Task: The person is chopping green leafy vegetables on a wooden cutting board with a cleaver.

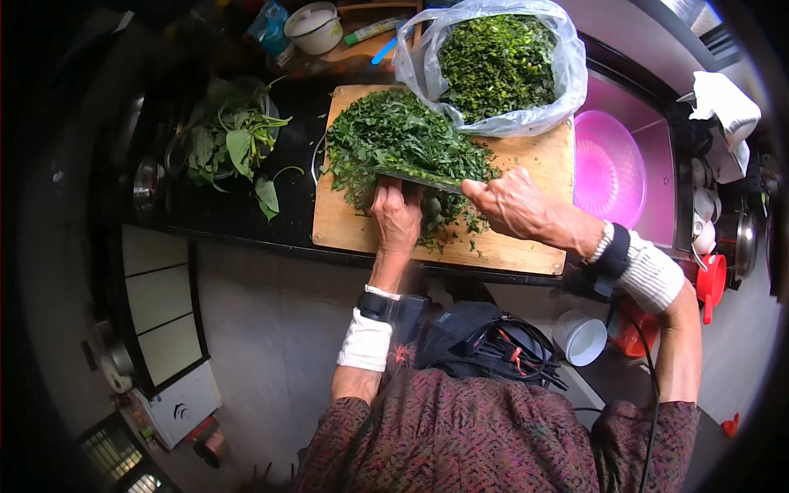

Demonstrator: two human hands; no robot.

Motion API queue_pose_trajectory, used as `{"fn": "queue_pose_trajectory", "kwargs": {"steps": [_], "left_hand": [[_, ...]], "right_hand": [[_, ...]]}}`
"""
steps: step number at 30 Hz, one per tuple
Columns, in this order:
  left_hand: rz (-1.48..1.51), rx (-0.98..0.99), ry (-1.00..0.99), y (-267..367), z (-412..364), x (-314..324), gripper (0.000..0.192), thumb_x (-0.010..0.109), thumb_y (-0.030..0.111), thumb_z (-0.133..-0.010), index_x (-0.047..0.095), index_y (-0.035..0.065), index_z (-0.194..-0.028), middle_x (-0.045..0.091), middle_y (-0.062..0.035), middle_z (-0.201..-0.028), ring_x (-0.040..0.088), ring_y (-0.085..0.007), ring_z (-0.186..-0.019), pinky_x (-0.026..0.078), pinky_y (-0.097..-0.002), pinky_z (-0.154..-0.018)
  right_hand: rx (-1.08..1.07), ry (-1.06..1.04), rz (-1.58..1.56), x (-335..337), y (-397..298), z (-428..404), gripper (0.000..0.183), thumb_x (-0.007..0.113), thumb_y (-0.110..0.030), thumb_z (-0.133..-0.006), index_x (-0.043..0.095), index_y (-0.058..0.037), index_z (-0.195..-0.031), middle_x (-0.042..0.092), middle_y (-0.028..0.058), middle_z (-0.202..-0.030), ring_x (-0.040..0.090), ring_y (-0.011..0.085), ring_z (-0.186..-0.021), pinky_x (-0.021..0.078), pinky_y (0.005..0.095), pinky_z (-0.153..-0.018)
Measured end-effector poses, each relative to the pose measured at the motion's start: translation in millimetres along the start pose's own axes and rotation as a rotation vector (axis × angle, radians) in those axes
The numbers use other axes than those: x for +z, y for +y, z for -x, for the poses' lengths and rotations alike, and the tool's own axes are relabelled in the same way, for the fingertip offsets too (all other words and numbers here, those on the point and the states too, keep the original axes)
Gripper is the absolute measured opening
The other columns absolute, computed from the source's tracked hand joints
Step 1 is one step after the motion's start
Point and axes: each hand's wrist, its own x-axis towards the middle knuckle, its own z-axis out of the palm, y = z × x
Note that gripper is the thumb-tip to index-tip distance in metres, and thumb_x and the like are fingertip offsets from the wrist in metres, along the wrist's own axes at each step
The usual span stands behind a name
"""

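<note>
A wooden cutting board (530, 166) lies before me, with a broad heap of chopped leafy greens (407, 129) across its left and middle. My right hand (515, 203) grips the handle of a kitchen knife (425, 177), whose blade is strewn with green bits and points left over the heap. Close in front of the blade, my left hand (394, 212) has its fingers curled down on a bunch of greens; the fingertips are hidden. A clear plastic bag (570, 80) full of finely chopped greens (499, 68) sits at the board's back right.
Whole leafy stems (237, 145) lie in a bowl on the dark counter (296, 197) at left. Right of the board, a pink plastic basin (610, 166) stands in the sink (659, 179). A lidded white enamel pot (314, 28) is at the back. A white bucket (579, 339) stands below.
</note>
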Motion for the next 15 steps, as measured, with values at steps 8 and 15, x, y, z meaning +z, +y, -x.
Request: {"fn": "queue_pose_trajectory", "kwargs": {"steps": [8,15], "left_hand": [[-0.018,-0.007,-0.054,-5,3,2,0.022,0.058,0.000,-0.074,0.059,-0.0012,-0.095,0.058,-0.0200,-0.087,0.056,-0.0400,-0.082,0.046,-0.0445,-0.073],[0.069,-0.008,0.022,-8,4,1,0.026,0.060,0.001,-0.074,0.061,-0.0011,-0.100,0.060,-0.0217,-0.098,0.056,-0.0416,-0.089,0.046,-0.0448,-0.078]], "right_hand": [[-0.020,0.015,0.018,24,6,-40,0.021,0.058,-0.009,-0.070,0.044,-0.0027,-0.085,0.055,0.0134,-0.052,0.059,0.0337,-0.048,0.0436,0.0447,-0.041],[0.034,-0.067,-0.011,19,-7,-29,0.017,0.051,-0.004,-0.073,0.043,-0.0048,-0.088,0.051,0.0122,-0.049,0.055,0.0332,-0.045,0.0390,0.0460,-0.040]]}}
